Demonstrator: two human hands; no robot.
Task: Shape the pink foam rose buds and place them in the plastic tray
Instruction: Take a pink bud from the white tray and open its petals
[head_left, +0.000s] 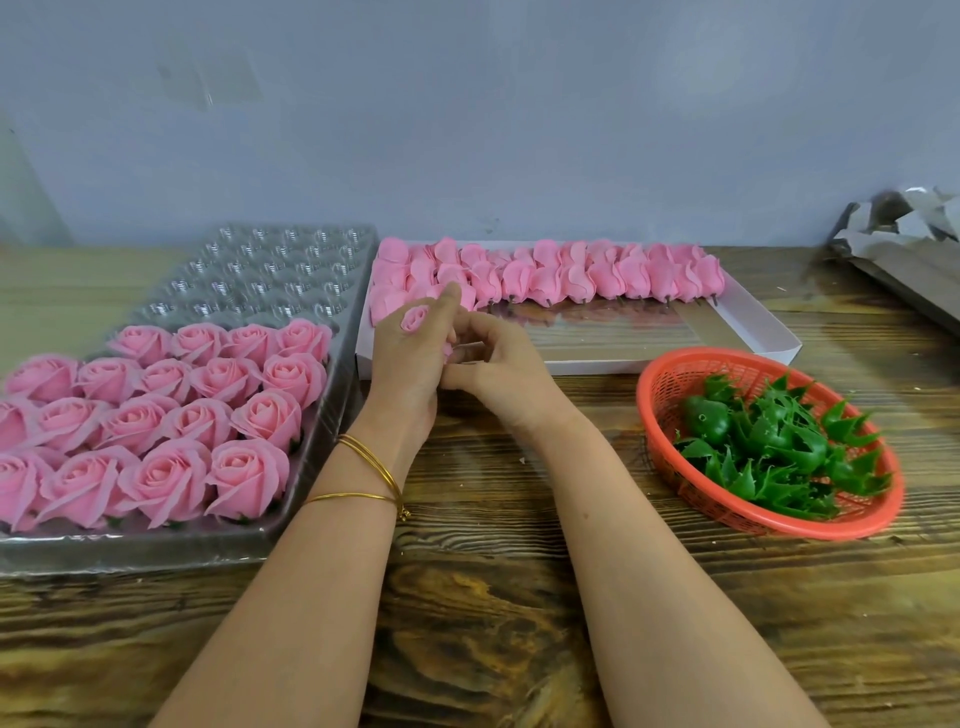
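One bud is up off the table, cupped in the left hand, whose fingers curl round it so that only its spiral top shows between them. The right hand is close in, with its fingers curled toward the bud's underside. The left hand hides whether they pinch a petal or the stub, so I cannot tell what it holds.

Foam like this should weigh almost nothing and give under any pressure. It looks soft and springy, and likely to crease or tear at the thin petal edges. I would hold it low, at the base where the petals meet the stub. Each outer petal is best peeled back with the fingertips near its rim, gently, without squeezing the heart.

Just to the left is the tray. Its near rows are filled with opened roses and its far cells are bare, so a free cell is a short reach away. Behind the hands a white box holds rows of closed buds, their dark stubs pointing toward the person. To the right, well apart, an orange basket holds green calyxes. All of it rests on a wooden table.
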